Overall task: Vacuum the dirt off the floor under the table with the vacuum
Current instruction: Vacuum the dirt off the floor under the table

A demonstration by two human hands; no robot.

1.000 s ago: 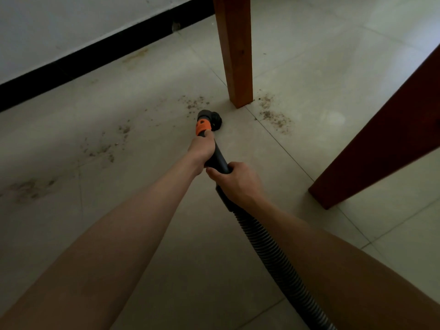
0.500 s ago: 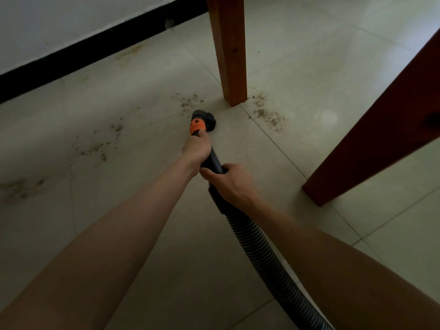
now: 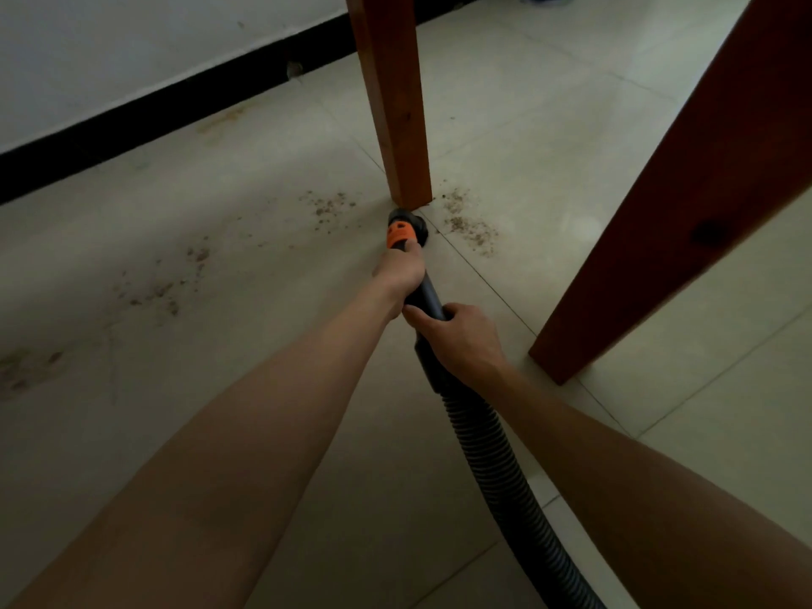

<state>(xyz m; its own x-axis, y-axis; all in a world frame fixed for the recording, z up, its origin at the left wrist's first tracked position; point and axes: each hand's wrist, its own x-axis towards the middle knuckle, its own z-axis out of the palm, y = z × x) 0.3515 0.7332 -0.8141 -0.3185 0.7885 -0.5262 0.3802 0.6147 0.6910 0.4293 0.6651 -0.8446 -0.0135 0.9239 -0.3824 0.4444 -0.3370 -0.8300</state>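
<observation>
Both hands are clamped on the vacuum wand (image 3: 428,296), a black tube running away from the person toward the far table leg (image 3: 395,103); the left hand (image 3: 400,272) grips the front of the wand just behind an orange collar (image 3: 400,235), fingers curled round it, and the right hand (image 3: 461,340) grips farther back where the wand meets the ribbed hose (image 3: 496,468), thumb on the near side and fingers wrapped over the top; the two hands sit close together, one ahead of the other, nearly touching; the round black nozzle (image 3: 415,222) is down on the floor (image 3: 219,345) right at the foot of the far leg, touching or almost touching it, I cannot tell which; dirt (image 3: 468,224) lies in a brown scatter just right of the nozzle, along a grout line, and a second scatter (image 3: 329,206) lies just left of the leg; fainter specks (image 3: 171,287) trail off across the pale tiles to the left, and a smudged patch (image 3: 26,367) shows near the left edge; the hose curves back from the right hand and runs out of view at the bottom; a second leg (image 3: 685,204), darker and slanting in this wide view, stands to the right, well apart from the nozzle; a white wall (image 3: 132,46) with a black skirting (image 3: 175,107) runs across the top left; both forearms are bare and reach in from the bottom corners
</observation>
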